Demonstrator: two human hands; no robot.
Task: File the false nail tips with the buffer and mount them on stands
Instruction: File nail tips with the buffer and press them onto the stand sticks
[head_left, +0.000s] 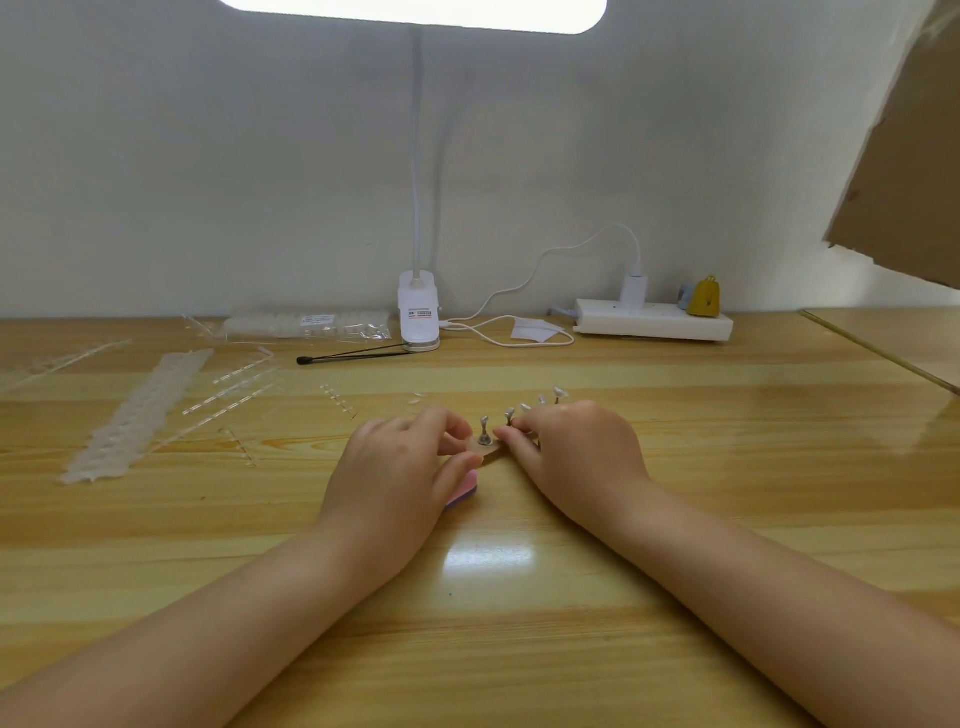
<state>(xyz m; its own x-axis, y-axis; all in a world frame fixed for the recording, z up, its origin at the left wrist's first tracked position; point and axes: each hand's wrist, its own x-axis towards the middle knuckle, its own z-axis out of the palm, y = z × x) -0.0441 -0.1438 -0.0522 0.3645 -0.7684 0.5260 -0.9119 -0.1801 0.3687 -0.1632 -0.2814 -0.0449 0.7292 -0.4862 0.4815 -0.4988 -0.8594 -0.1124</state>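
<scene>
Leftmost, a clear bag (306, 325) of nail tips lies on the worktop (675, 467) by the wall. The left hand (400, 467) pinches the stand (484, 434) base, a pink buffer (461, 492) half hidden beneath it. The right hand (571, 457) curls fingertips at that base; whether it grips is unclear. More stands (543, 401) peek behind.

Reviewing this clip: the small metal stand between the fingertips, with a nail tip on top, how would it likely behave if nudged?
The stand looks narrow-stemmed on a small round foot, so a sideways nudge would probably tip it. Its size suggests it is light and might slide on the glossy table. The left hand and right hand flank it, perhaps steadying the base.
</scene>
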